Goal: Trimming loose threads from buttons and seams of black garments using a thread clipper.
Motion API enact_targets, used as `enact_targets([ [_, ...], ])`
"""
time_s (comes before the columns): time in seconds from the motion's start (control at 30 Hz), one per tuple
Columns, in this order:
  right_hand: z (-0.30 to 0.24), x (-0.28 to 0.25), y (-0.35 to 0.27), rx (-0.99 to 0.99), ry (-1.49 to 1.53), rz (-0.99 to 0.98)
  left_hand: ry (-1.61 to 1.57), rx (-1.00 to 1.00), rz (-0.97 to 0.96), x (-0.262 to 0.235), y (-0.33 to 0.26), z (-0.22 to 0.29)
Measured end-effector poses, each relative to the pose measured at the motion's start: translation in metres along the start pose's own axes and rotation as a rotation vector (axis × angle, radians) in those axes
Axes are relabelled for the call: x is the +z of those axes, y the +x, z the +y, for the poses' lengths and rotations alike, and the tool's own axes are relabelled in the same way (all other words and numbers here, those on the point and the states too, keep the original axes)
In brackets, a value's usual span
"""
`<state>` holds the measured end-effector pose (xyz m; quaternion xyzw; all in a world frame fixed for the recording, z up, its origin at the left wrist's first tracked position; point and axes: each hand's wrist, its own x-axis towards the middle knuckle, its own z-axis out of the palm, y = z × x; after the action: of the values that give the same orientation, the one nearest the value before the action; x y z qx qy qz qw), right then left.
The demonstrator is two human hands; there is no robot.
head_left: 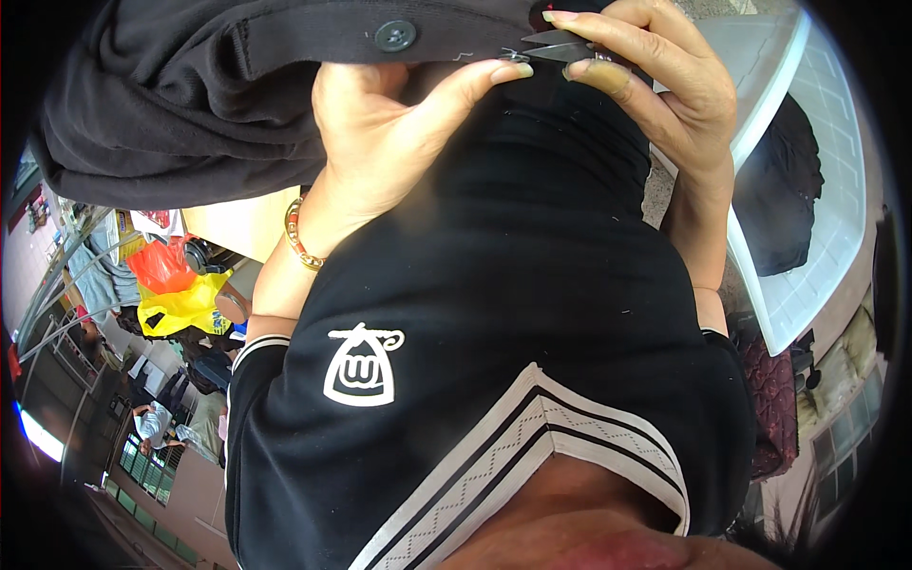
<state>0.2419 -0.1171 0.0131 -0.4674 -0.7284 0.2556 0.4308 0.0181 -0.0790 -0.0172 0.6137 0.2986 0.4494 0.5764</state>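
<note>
A dark garment [204, 104] is bunched across the upper left, with a round dark button [395, 36] on its edge band. My left hand [375, 133] grips this band, thumb in front and fingers hidden behind the cloth. Between the fingers of my right hand [670, 81] is a small pair of thread snips [560, 47], the pointed blades slightly apart. Their tips touch or nearly touch a few pale loose threads [514, 55] by my left thumb tip. Another short bit of thread [463, 56] lies on the band.
On the right stands a translucent white plastic tub [771, 294] with dark cloth [779, 190] inside. To the left are a light tabletop [242, 220], a red plastic bag [160, 264] and a yellow plastic bag [185, 306]. Another person [152, 425] appears farther off. Quilted maroon fabric [771, 408] hangs at the lower right.
</note>
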Motion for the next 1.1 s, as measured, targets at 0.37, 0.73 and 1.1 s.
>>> enact_targets([
  [0.37, -0.005, -0.010, 0.004, -0.086, -0.161, -0.063, 0.391, 0.306, 0.026, -0.012, 0.003, -0.007],
  [0.73, -0.010, -0.012, 0.007, -0.065, -0.170, -0.103, 0.544, 0.230, -0.159, -0.021, -0.001, 0.007],
  [1.1, -0.011, -0.016, 0.010, -0.071, -0.201, -0.161, 0.551, 0.219, -0.161, -0.021, -0.002, 0.006],
])
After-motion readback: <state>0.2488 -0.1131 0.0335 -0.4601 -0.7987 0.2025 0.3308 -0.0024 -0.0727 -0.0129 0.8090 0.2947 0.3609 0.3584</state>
